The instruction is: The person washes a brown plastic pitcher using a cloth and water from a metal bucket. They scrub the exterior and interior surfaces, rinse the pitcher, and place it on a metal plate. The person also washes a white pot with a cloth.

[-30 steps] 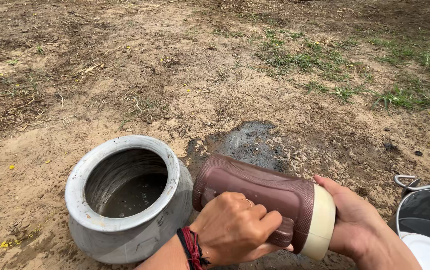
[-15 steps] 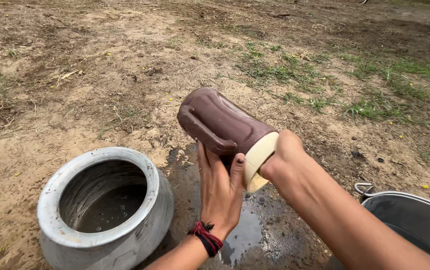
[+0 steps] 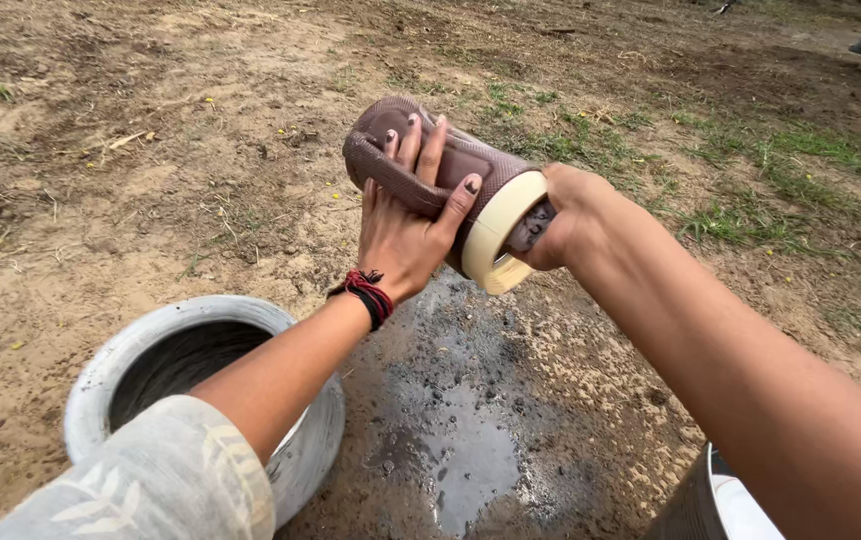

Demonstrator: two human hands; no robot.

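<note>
Head view: outdoors on bare sandy ground [image 3: 100, 230], the left hand [image 3: 405, 225] lies flat against the side of a brown ribbed jug [image 3: 430, 165], its fingers [image 3: 430, 150] spread and pressed over the body, a red and black thread band [image 3: 368, 295] on the wrist. The jug is held in the air on its side, its cream rim [image 3: 495, 235] turned toward the person. The right hand [image 3: 565, 215] is at that rim, its fingers tucked into the mouth, so how they are set cannot be told. Below the fingers the soil is dark and wet, with a small puddle [image 3: 465, 460]. Below and left of the left fingers stands a grey metal pot [image 3: 295, 460], open-mouthed, partly hidden by the forearm. Beyond the fingers lie thin patches of grass [image 3: 800, 160].
</note>
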